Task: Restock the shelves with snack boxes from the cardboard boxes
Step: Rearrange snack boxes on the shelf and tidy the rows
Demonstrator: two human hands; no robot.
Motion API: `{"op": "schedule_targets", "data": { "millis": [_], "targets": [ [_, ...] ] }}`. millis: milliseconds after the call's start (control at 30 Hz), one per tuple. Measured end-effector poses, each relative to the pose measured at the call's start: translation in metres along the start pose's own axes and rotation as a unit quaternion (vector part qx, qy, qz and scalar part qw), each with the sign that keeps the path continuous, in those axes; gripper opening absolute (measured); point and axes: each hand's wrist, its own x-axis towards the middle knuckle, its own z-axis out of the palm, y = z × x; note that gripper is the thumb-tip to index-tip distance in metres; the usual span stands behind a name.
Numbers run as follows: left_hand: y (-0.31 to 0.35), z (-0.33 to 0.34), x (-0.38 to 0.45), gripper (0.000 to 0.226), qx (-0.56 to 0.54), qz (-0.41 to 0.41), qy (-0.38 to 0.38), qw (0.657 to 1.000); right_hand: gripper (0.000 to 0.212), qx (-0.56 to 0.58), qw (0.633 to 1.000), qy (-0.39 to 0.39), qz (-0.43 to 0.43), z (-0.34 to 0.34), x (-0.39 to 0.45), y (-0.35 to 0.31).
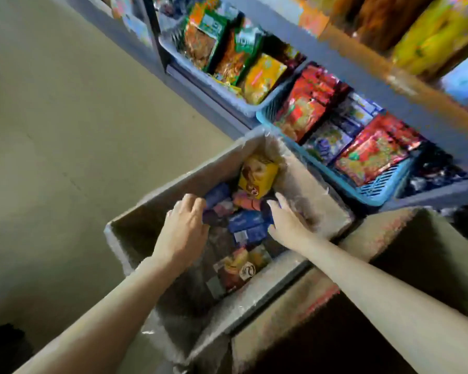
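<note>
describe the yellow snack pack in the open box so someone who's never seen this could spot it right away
Start at the open cardboard box on the floor in front of the shelves, the one both hands reach into. Look to its far end, beyond the left hand and right hand. The yellow pack stands there, the only bright yellow item, beyond the dark blue boxes.

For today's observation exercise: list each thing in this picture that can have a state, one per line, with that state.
Cardboard box: open, partly filled with snack packs.
Second cardboard box: open, contents hidden.
Left hand: inside the box, fingers curled on packs.
Right hand: inside the box, flat on blue packs.
Blue basket: stocked.
Pale basket: stocked.
</note>
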Motion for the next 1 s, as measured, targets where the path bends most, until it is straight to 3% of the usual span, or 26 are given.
{"op": "schedule_targets", "data": {
  "millis": [133,267,333,433,500,567,667,733,767,800,867,900,1000],
  "targets": [
    [-0.006,0.063,0.026,0.025,-0.015,0.021,-0.008,1.0,0.078,-0.012,0.997,0.079,-0.007,0.021,0.088,-0.001],
    [-0.011,0.097,0.042,0.026,-0.023,0.021,-0.008,0.999,0.052,-0.16,0.959,0.232,0.001,0.032,0.14,-0.007],
    [-0.015,0.105,0.043,0.028,-0.032,0.012,-0.013,0.999,0.043,-0.19,0.947,0.259,0.005,0.037,0.143,-0.013],
    [-0.017,0.104,0.037,0.027,-0.03,0.016,-0.017,0.999,0.045,-0.18,0.963,0.198,-0.021,0.045,0.144,-0.013],
    [-0.015,0.096,0.034,0.024,-0.028,0.029,-0.021,0.999,0.053,-0.071,0.994,0.084,0.01,0.043,0.138,-0.013],
    [-0.011,0.088,0.03,0.021,-0.021,0.029,-0.021,0.999,0.05,-0.058,0.998,-0.03,-0.02,0.05,0.124,-0.023],
    [-0.005,0.077,0.025,0.024,-0.034,0.021,-0.023,0.999,0.048,-0.132,0.986,-0.069,-0.072,0.052,0.104,-0.052],
    [0.004,0.068,0.021,0.034,-0.074,-0.06,-0.048,0.994,0.067,-0.12,0.989,-0.051,-0.068,0.038,0.089,-0.061],
    [0.01,0.061,0.019,0.039,-0.115,-0.154,-0.072,0.979,0.081,-0.074,0.995,-0.049,-0.049,0.023,0.079,-0.061],
    [0.02,0.048,0.017,0.042,-0.186,-0.277,-0.09,0.938,0.093,0.013,0.998,-0.06,-0.019,0.002,0.067,-0.057],
    [0.05,0.004,0.009,0.044,-0.365,-0.487,-0.095,0.788,0.103,0.214,0.97,-0.106,0.037,-0.051,0.036,-0.045],
    [0.067,-0.021,0.004,0.043,-0.453,-0.507,-0.108,0.725,0.102,0.296,0.945,-0.126,0.052,-0.082,0.015,-0.042],
    [0.132,-0.103,-0.008,0.036,-0.601,-0.427,-0.139,0.661,0.083,0.392,0.906,-0.159,0.036,-0.181,-0.06,-0.035]
  ]
}}
